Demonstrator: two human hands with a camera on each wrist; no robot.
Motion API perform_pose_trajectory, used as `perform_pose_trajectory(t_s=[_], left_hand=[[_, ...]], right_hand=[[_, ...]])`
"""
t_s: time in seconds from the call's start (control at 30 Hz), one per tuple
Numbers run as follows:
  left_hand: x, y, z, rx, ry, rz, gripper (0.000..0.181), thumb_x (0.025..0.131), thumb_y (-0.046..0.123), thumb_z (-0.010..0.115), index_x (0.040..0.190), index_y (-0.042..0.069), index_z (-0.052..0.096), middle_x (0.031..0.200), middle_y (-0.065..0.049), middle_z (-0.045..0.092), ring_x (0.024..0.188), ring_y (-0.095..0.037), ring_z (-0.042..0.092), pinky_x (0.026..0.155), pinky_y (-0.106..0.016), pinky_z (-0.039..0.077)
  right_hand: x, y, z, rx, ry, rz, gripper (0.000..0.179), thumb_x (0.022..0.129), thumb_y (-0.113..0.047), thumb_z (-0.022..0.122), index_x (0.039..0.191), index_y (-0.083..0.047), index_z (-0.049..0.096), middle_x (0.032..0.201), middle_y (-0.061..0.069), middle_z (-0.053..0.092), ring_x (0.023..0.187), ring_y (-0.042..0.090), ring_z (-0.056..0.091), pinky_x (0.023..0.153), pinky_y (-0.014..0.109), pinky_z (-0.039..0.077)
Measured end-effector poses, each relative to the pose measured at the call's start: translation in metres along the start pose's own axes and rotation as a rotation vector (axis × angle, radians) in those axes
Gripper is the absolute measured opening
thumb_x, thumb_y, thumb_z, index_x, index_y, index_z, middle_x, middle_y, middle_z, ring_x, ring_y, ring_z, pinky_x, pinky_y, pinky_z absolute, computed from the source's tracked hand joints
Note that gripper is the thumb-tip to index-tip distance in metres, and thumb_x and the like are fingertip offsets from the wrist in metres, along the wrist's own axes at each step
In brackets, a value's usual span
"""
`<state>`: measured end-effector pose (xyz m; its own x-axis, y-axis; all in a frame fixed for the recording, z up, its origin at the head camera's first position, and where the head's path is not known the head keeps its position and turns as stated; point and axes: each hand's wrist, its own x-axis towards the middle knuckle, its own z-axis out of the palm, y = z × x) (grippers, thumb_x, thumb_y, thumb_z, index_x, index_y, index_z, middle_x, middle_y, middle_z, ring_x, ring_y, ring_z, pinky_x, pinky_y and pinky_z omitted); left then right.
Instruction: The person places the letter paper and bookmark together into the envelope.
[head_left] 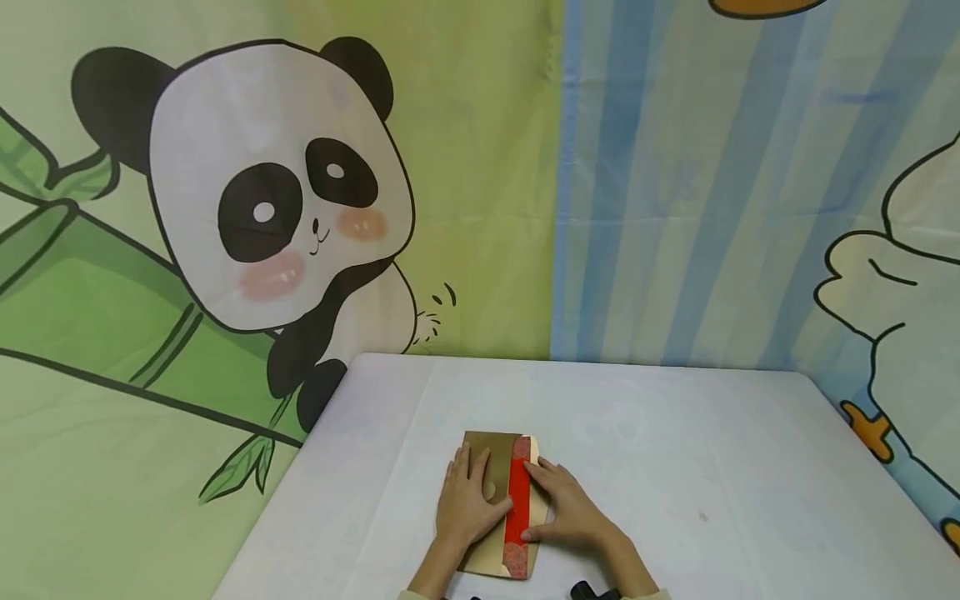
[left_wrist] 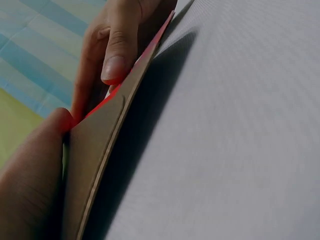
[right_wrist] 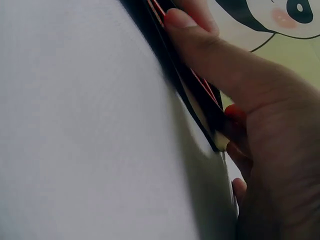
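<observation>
A flat brown paper packet (head_left: 489, 446) lies lengthwise on the table, with a bright red strip (head_left: 519, 492) near its right side and a pale margin beyond it. The strip's two ends look mottled. My left hand (head_left: 465, 506) rests on the brown face, fingers spread and thumb at the strip's left edge. From the right, my right hand (head_left: 573, 512) touches the strip with thumb and index fingertip, set well apart. In the left wrist view, the packet's near edge (left_wrist: 107, 155) stands above a dark shadow. In the right wrist view, the right thumb (right_wrist: 182, 20) lies over the strip.
The white table (head_left: 675, 467) reaches back to a curtain (head_left: 480, 167) printed with a panda and blue stripes. A small black object (head_left: 592, 590) sits at the front edge, beside the right wrist.
</observation>
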<state>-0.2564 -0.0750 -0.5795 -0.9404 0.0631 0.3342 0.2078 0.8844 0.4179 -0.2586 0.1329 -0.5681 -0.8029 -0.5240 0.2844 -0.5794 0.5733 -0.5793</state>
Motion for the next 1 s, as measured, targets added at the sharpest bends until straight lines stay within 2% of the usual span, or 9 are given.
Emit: perform_pose_trajectory(t_s=[0.13,0.3,0.47,0.7,1.0], left_hand=[[-0.001,0.0,0.001,0.008,-0.008,0.002,0.081,0.068,0.056,0.062,0.136,0.015,0.046,0.146,-0.018,0.028,0.135,-0.033,0.024,0.106,-0.046,0.026],[0.0,-0.002,0.001,0.021,-0.01,0.002,0.084,0.067,0.057,0.062,0.137,0.015,0.045,0.146,-0.019,0.027,0.135,-0.034,0.023,0.106,-0.046,0.026],[0.0,-0.001,0.0,0.016,-0.02,0.001,0.084,0.067,0.057,0.061,0.137,0.014,0.044,0.147,-0.019,0.027,0.135,-0.033,0.023,0.106,-0.046,0.026],[0.0,-0.001,0.004,0.003,-0.018,0.04,0.084,0.068,0.056,0.062,0.138,0.014,0.043,0.147,-0.02,0.026,0.134,-0.035,0.024,0.108,-0.045,0.024],[-0.001,-0.002,0.004,0.026,0.003,0.034,0.083,0.067,0.056,0.063,0.137,0.015,0.045,0.146,-0.02,0.028,0.134,-0.035,0.025,0.106,-0.046,0.027]], right_hand=[[0.003,-0.002,0.004,-0.062,-0.017,-0.022,0.106,0.061,-0.065,0.07,0.141,-0.005,0.036,0.144,0.007,0.037,0.135,0.029,0.024,0.108,0.053,0.014],[0.008,-0.004,0.012,-0.094,-0.023,-0.007,0.108,0.061,-0.069,0.066,0.142,-0.006,0.035,0.145,0.009,0.035,0.136,0.029,0.021,0.108,0.055,0.009],[0.007,-0.002,0.009,-0.065,-0.04,-0.009,0.113,0.057,-0.07,0.069,0.145,-0.009,0.03,0.148,0.008,0.03,0.138,0.027,0.018,0.108,0.055,0.008],[0.009,0.003,0.007,-0.111,-0.057,-0.091,0.118,0.056,-0.073,0.066,0.145,-0.005,0.028,0.148,0.009,0.03,0.137,0.031,0.019,0.106,0.058,0.01],[0.012,-0.001,0.012,-0.144,-0.044,-0.08,0.119,0.055,-0.075,0.065,0.146,-0.009,0.027,0.146,0.01,0.032,0.136,0.031,0.023,0.106,0.057,0.01]])
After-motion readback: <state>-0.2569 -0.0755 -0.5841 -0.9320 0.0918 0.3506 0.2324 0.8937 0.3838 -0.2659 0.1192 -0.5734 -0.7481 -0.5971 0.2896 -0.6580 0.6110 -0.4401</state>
